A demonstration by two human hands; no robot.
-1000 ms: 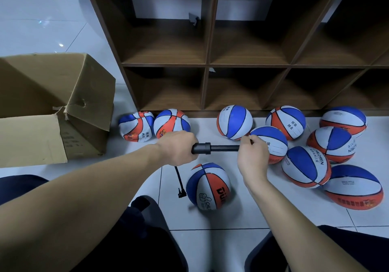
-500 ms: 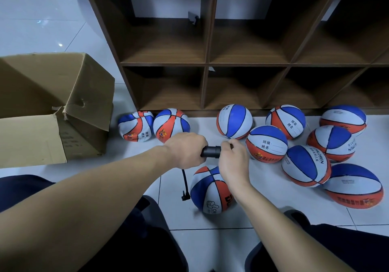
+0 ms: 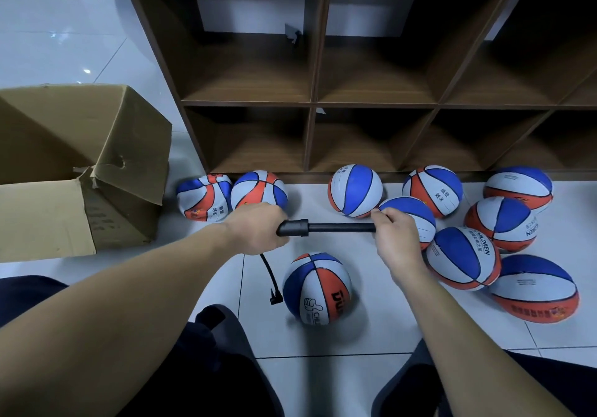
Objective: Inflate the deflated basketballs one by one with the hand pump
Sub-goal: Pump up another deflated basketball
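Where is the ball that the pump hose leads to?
In the head view, that ball lies on the floor near centre, below the pump, apart from the other balls.

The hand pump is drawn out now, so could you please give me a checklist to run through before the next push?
1. Left hand grips the pump barrel: ok.
2. Right hand holds the handle end of the rod: ok.
3. Rod drawn out, ready to push: ok.
4. Hose hangs free, unkinked: ok.
5. Hose tip seated in the valve of the nearest ball: cannot tell.
6. Ball resting steady on the floor: ok.
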